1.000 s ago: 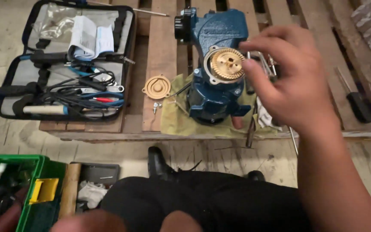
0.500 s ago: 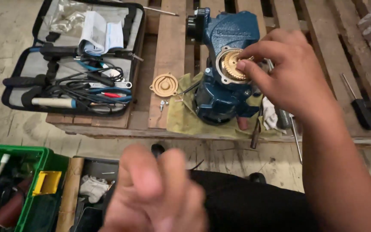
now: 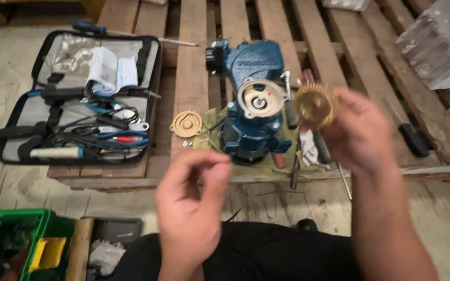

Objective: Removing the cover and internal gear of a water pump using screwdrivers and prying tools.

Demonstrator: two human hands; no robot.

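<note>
1. Head view, hands. The right hand [image 3: 358,132] is raised at right of centre, fingertips pinched on a brass gear [image 3: 316,104]. The left hand [image 3: 191,200] is seen at lower centre, fingers curled loosely with thumb near forefinger; nothing is seen in it, though blur leaves the palm side unclear.

2. Head view, gear. The gear is held clear of the blue gearbox [image 3: 251,109], just to the right of the round open port [image 3: 260,99] on the housing's face. Its toothed rim is turned partly toward the camera; the axis is blurred and cannot be fixed exactly.

3. Head view, key relation. The open port lies left of the gear and above the left hand. The right hand is much the nearer to it; the left hand sits well below, over the pallet edge.

4. Head view, surroundings. The gearbox stands upright on an olive cloth [image 3: 209,138] on a wooden pallet [image 3: 191,62]. A tan round gasket [image 3: 186,124] lies just left of the cloth. An open tool case [image 3: 79,99] occupies the upper left, a green crate [image 3: 11,244] the lower left. Loose tools [image 3: 294,169] lie right of the gearbox base.
</note>
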